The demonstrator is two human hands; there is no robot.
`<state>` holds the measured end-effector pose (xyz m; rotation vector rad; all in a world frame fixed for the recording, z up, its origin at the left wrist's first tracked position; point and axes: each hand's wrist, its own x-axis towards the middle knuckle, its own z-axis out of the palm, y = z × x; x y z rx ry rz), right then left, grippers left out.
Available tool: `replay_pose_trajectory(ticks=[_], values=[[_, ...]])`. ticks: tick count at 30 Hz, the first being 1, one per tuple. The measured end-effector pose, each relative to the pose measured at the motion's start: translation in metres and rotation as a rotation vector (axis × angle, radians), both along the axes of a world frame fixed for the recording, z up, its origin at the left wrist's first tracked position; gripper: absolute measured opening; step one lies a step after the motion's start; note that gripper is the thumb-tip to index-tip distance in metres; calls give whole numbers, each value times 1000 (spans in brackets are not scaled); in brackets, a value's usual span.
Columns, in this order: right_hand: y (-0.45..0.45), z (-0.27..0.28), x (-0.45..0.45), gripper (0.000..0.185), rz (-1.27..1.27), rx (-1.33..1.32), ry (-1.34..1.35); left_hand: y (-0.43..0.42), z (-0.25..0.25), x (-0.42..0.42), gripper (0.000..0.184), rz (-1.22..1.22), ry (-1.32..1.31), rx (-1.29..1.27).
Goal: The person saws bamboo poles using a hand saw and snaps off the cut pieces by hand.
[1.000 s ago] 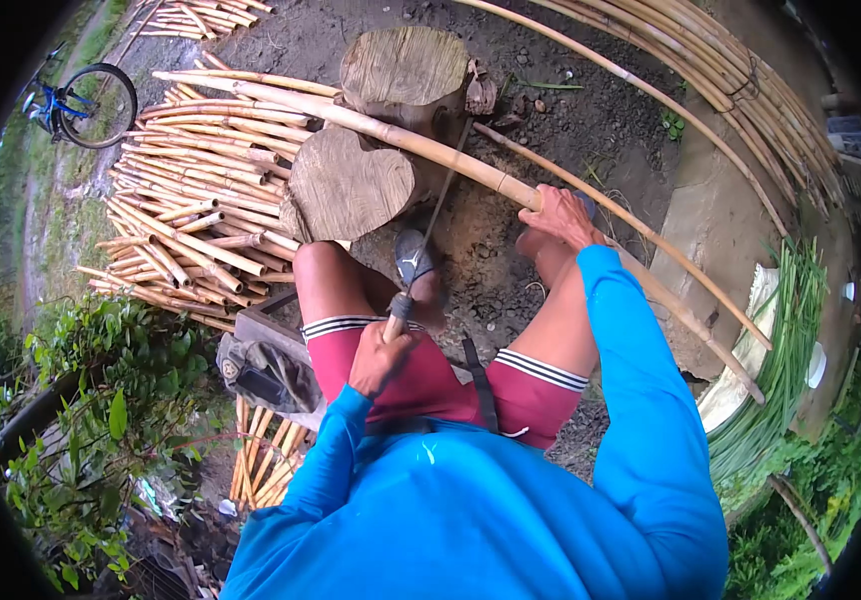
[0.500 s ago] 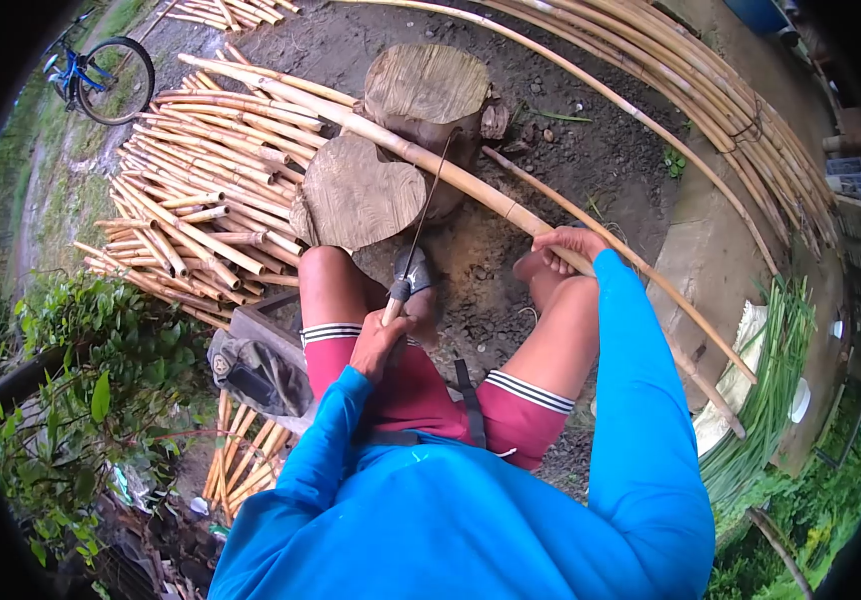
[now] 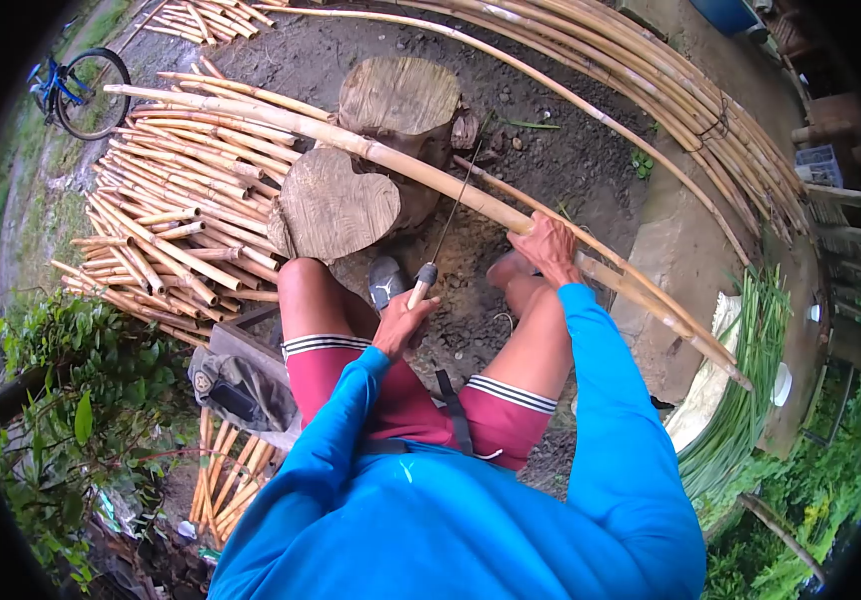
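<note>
My left hand [image 3: 406, 325] is closed around the pale handle of a machete [image 3: 456, 200], whose long thin blade points forward and slightly right, seen nearly edge-on. The blade crosses the line of a long bamboo pole [image 3: 431, 172]; whether it touches the pole I cannot tell. My right hand [image 3: 548, 247] is wrapped over this pole from above, near my right knee. The pole slants from the upper left down to the lower right. It passes between two wooden stumps, a near one [image 3: 339, 208] with a notched top and a far one [image 3: 399, 95].
Cut bamboo pieces [image 3: 176, 190] are heaped at left. Long poles [image 3: 651, 75] lie bundled at upper right, and a thinner pole [image 3: 601, 250] runs beside mine. Green stalks [image 3: 746, 370] lie at right. A bicycle [image 3: 91, 95] stands far left; a cap [image 3: 236, 385] sits by my left thigh.
The bamboo pole has shifted toward the upper left, its near end swinging up. My right hand now grips over its top. My left hand has moved forward and right with the machete.
</note>
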<state>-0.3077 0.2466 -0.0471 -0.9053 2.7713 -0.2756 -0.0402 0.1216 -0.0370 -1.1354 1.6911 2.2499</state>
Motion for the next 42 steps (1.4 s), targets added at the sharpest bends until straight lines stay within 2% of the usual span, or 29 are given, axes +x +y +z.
replay_pose_trajectory(ticks=[3, 6, 12, 15, 17, 19, 21, 23, 25, 26, 29, 32, 35, 38, 41, 42], values=[[-5, -2, 2, 46, -7, 29, -68, 3, -9, -3, 29, 41, 5, 138], [-10, -7, 3, 50, -1, 53, -96, 4, -16, -1, 29, 39, -5, 119], [-18, -35, 5, 45, -13, 9, -142, 2, -19, 2, 30, 15, -30, 77], [-15, -41, 4, 42, 103, -90, -60, -1, -24, 1, 31, 32, -64, 55], [-16, -35, 2, 48, 226, 48, -35, -3, -24, 1, 32, 21, -85, 16], [-11, -49, -8, 50, 267, 72, 21, -7, -23, 3, 33, 15, -80, -85], [-18, -43, -12, 54, 177, 185, -125, -6, -35, 8, 32, 23, -5, -170], [-27, -38, -12, 55, 196, 214, -227, -8, -25, 7, 34, 13, -130, -151], [-24, -59, -20, 50, 168, 209, -260, 1, -62, 9, 36, 51, -43, -170], [-30, -44, -20, 57, 161, 278, -385, 2, -63, 9, 38, 50, -16, -212], [-33, -35, -19, 54, 167, 292, -455, 2, -41, 6, 39, -1, -42, -231], [-29, -42, -23, 50, 127, 214, -594, 2, -23, 6, 43, -41, -67, -130], [-23, -46, -26, 42, 124, 42, -809, 7, -33, 8, 45, -50, -45, -167], [-20, -41, -18, 35, 83, -105, -885, 6, -30, 10, 46, -59, -61, -136], [-21, -44, -23, 30, 18, 28, -974, 3, -27, 15, 45, -42, -30, -185], [-13, -56, -29, 25, 93, -84, -940, 5, -41, 14, 45, 23, 0, -223]])
